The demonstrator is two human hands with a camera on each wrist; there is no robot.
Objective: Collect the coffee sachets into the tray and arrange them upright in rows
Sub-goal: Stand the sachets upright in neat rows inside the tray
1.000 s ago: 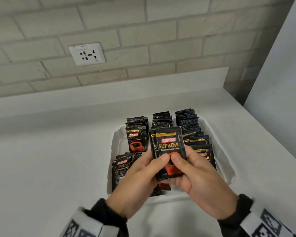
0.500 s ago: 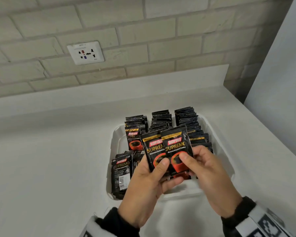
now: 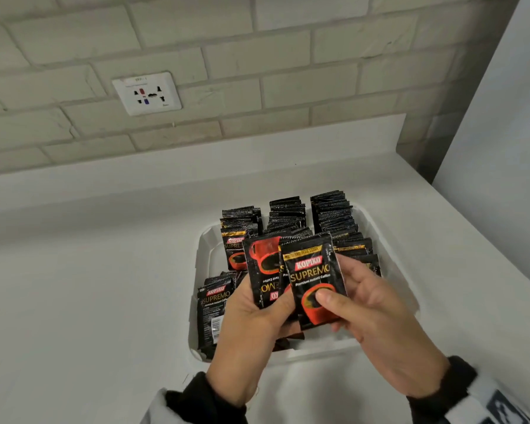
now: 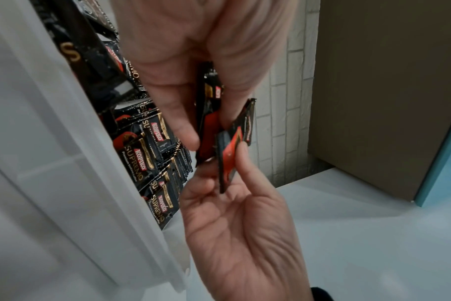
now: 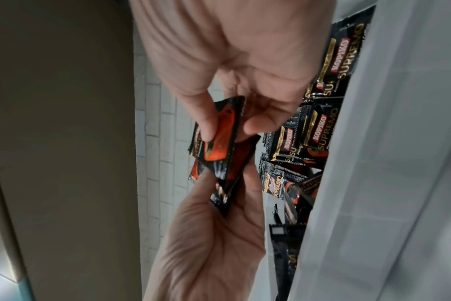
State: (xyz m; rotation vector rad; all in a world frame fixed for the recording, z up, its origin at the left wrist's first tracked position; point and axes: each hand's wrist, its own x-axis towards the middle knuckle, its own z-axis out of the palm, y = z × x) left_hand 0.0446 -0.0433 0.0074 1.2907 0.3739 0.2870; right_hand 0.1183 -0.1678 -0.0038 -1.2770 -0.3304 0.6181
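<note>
A white tray (image 3: pixel 205 249) on the counter holds black Kopiko sachets standing in three rows (image 3: pixel 334 215). More sachets (image 3: pixel 214 307) lean loosely at its front left. Above the tray's near half, my left hand (image 3: pixel 257 316) grips a small stack whose front sachet (image 3: pixel 262 264) is upside down. My right hand (image 3: pixel 364 307) pinches one right-way-up sachet (image 3: pixel 311 270), thumb on its front, overlapping that stack. In the left wrist view, the left hand (image 4: pixel 193 61) and right hand (image 4: pixel 240 234) each pinch a sachet edge-on. The right wrist view shows my right hand (image 5: pixel 232 51) pinching its sachet (image 5: pixel 219 138).
The tray sits on a white counter (image 3: pixel 89 286) against a pale brick wall with a socket (image 3: pixel 146 93). A tall pale panel (image 3: pixel 502 148) bounds the counter on the right. Bare counter lies left of the tray.
The stack was fanned apart. My right hand drew the front sachet to the right, and an upside-down sachet now shows at the front of my left hand's stack.
</note>
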